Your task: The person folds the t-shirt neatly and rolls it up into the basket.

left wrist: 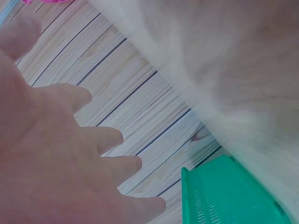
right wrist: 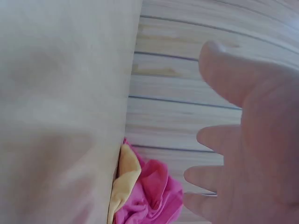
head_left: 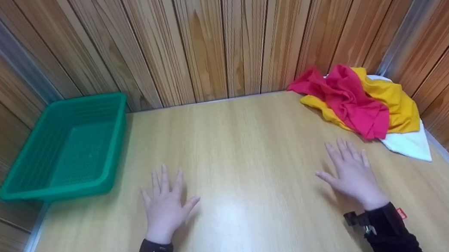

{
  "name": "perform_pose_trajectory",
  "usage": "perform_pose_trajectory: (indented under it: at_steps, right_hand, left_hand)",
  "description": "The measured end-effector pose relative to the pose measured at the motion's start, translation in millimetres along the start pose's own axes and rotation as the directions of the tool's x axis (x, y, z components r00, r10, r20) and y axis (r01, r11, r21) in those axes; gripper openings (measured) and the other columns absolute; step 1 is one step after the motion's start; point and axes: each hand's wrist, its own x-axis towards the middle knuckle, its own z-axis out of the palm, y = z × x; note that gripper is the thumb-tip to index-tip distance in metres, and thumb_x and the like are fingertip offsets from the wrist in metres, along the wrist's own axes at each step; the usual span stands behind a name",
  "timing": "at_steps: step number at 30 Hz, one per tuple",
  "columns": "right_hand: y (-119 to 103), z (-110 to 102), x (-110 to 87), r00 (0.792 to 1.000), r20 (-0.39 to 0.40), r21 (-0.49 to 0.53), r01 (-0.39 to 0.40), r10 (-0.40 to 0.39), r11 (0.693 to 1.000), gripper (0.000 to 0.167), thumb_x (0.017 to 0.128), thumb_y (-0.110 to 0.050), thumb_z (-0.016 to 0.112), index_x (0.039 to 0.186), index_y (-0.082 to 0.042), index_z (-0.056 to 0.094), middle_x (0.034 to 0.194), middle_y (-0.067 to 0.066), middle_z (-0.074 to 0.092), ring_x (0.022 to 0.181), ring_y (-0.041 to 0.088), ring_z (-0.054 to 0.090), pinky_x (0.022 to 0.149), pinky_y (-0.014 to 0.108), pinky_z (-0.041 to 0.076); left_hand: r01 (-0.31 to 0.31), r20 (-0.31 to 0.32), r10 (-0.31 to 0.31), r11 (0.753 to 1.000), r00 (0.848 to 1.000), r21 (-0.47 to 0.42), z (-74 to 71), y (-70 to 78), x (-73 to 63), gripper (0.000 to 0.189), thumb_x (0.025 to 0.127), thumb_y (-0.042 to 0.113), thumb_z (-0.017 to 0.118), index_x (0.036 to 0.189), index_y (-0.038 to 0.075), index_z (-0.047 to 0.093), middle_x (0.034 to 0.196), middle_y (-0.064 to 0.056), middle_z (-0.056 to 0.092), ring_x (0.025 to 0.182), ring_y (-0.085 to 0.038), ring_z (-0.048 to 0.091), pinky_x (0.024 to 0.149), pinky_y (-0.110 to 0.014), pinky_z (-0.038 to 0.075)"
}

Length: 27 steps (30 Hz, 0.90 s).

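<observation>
Symmetrically, the left hand and the right hand are hovering over the table, fingers spread. At far left, a green basket is standing; at far right, beyond the right hand, a red cloth, a yellow cloth and a white cloth are lying heaped.

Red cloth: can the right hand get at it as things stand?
Likely yes. The right hand is open and holds nothing, just short of the pile, and nothing visible blocks the way. The red cloth lies on top of the yellow cloth, so its upper side looks free to grasp.
</observation>
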Motion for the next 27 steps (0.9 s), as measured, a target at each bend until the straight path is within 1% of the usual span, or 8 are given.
perform_pose_trajectory:
  at_steps: [5,11,13,16,18,21,24,27]
  right_hand:
    - [24.4,-14.5,22.4,1.000,-0.027,-0.013,-0.013,0.013,1.000,0.086,0.092,-0.045,0.066,0.153,0.002,0.027,0.155,0.036,0.016,0.142,0.054,0.008,0.108,0.072,0.003]
    - [57.5,-31.4,50.2,0.994,-0.049,-0.027,-0.097,0.095,0.995,0.085,0.092,-0.043,0.067,0.152,0.004,0.028,0.150,0.038,0.024,0.137,0.057,0.018,0.108,0.071,0.010]
    - [69.0,-34.7,57.2,0.991,-0.065,-0.038,-0.122,0.119,0.992,0.083,0.091,-0.038,0.068,0.150,0.006,0.030,0.147,0.039,0.029,0.134,0.058,0.023,0.108,0.069,0.014]
    - [85.5,-39.1,66.4,0.984,-0.059,-0.047,-0.171,0.168,0.984,0.082,0.091,-0.037,0.068,0.148,0.009,0.030,0.143,0.041,0.032,0.129,0.060,0.027,0.106,0.070,0.018]
    - [94.0,-42.3,71.4,0.976,-0.037,-0.049,-0.215,0.213,0.975,0.084,0.092,-0.039,0.067,0.148,0.010,0.028,0.142,0.042,0.032,0.127,0.061,0.027,0.104,0.071,0.021]
    - [104.1,-45.5,76.8,0.961,-0.004,-0.054,-0.275,0.276,0.960,0.087,0.092,-0.042,0.065,0.148,0.011,0.026,0.140,0.043,0.031,0.124,0.062,0.028,0.101,0.074,0.024]
    - [111.4,-45.1,79.2,0.950,0.003,-0.065,-0.310,0.311,0.948,0.085,0.092,-0.042,0.065,0.146,0.012,0.028,0.139,0.044,0.031,0.121,0.062,0.030,0.098,0.074,0.027]
    - [116.5,-42.6,79.7,0.943,0.000,-0.074,-0.332,0.333,0.940,0.083,0.092,-0.041,0.064,0.144,0.013,0.030,0.137,0.044,0.032,0.119,0.061,0.032,0.097,0.074,0.029]
  left_hand:
    - [-0.015,-0.012,0.015,0.999,1.000,-0.043,3.2,4.7,2.8,0.084,0.087,0.057,0.066,0.154,0.016,0.035,0.162,-0.024,0.008,0.146,-0.048,0.003,0.107,-0.072,-0.004]
    - [-0.028,-0.005,0.028,0.998,1.000,-0.057,4.5,11.9,11.8,0.086,0.087,0.057,0.066,0.155,0.017,0.032,0.162,-0.023,0.005,0.146,-0.047,0.002,0.108,-0.071,-0.004]
    - [-0.036,-0.002,0.036,0.998,0.999,-0.058,4.1,15.6,15.3,0.087,0.086,0.057,0.067,0.155,0.017,0.033,0.161,-0.023,0.006,0.146,-0.047,0.003,0.109,-0.070,-0.003]
    - [-0.054,-0.002,0.054,0.997,0.999,-0.063,3.3,21.9,19.7,0.086,0.086,0.057,0.067,0.154,0.016,0.034,0.161,-0.023,0.010,0.146,-0.048,0.007,0.110,-0.069,-0.001]
    - [-0.070,-0.003,0.070,0.995,0.998,-0.065,3.0,25.9,22.2,0.084,0.087,0.056,0.067,0.154,0.015,0.036,0.160,-0.024,0.015,0.145,-0.049,0.013,0.111,-0.068,0.003]
    - [-0.106,-0.018,0.105,0.993,0.994,-0.060,4.2,32.8,25.7,0.082,0.087,0.055,0.067,0.152,0.013,0.038,0.156,-0.026,0.026,0.141,-0.049,0.023,0.111,-0.067,0.014]
    - [-0.140,-0.029,0.139,0.988,0.990,-0.061,6.5,40.8,30.0,0.081,0.088,0.053,0.067,0.151,0.010,0.041,0.152,-0.028,0.034,0.138,-0.048,0.031,0.109,-0.065,0.023]
    - [-0.167,-0.030,0.165,0.983,0.986,-0.077,8.7,50.1,34.8,0.078,0.089,0.051,0.067,0.150,0.009,0.041,0.150,-0.028,0.037,0.137,-0.048,0.034,0.108,-0.064,0.027]
